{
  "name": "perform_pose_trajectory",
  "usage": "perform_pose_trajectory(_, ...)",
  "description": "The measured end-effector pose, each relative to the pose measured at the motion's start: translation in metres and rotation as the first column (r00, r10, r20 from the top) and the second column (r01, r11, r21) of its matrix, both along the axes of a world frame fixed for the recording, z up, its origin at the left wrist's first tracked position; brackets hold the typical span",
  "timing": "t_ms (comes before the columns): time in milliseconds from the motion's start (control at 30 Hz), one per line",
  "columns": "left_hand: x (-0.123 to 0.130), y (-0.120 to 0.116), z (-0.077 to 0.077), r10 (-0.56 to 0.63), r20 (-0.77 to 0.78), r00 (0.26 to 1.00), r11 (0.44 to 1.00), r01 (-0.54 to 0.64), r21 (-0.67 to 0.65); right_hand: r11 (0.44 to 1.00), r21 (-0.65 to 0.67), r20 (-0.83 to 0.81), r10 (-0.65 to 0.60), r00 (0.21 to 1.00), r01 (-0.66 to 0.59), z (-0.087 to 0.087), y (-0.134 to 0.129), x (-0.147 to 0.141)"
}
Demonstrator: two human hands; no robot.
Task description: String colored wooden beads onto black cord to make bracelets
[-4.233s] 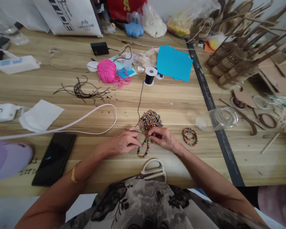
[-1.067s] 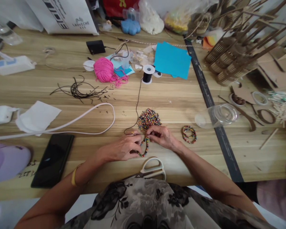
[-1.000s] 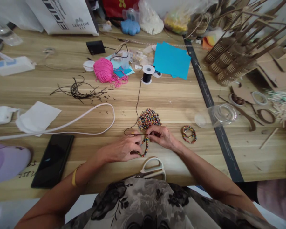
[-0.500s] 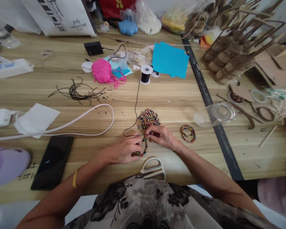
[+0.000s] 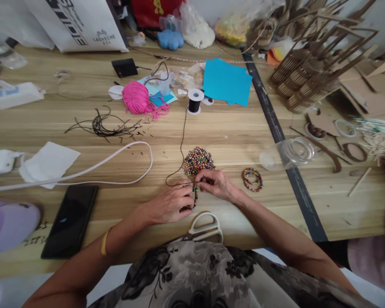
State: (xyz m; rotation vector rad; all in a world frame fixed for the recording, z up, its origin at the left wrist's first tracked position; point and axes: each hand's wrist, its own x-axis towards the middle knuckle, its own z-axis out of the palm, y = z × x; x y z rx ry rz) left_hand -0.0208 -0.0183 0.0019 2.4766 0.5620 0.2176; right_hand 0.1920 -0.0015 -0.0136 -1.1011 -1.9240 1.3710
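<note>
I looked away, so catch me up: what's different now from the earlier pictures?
The left hand has moved over the left side of the bead strand, hiding much of it; its grip is unclear. The right hand still pinches the top. The spool, bead pile and scissors stayed put.

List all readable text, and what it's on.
"LAOYECHE": white bag; small characters beneath too small.
"IDE": same bag, end of large sideways lettering, rest unclear.
"65": handwritten on table, start unclear.
"2583": below it, end unclear.
Red bag: gold mark, unreadable.
Black strip: marks too blurred.
</note>
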Motion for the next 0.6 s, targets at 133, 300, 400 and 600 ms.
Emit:
perform_pose_trajectory(133, -0.0008, 0.0006, -0.0011, 0.007, 0.006, 1.0, 1.0, -0.007, -0.001, 1.0, 0.01, 0.006, -0.001, 1.0, 0.001, 0.0006, 0.0, -0.0001)
perform_pose_trajectory(300, -0.001, 0.0004, 0.0, 0.012, 0.012, 1.0, 1.0, -0.012, -0.005, 1.0, 0.001, 0.009, -0.001, 1.0, 0.001, 0.0013, 0.0, 0.0001)
perform_pose_trajectory(400, -0.0007, 0.0003, 0.002, 0.023, 0.017, 1.0, 1.0, -0.023, -0.009, 1.0, 0.003, 0.007, 0.0, 1.0, 0.0, 0.0017, 0.0, 0.0003)
perform_pose_trajectory(600, 0.0007, 0.0011, 0.0037, 0.004, 0.009, 1.0, 1.0, -0.004, -0.014, 1.0, 0.012, -0.004, 0.009, 1.0, -0.009, 0.001, 0.0001, 0.0006)
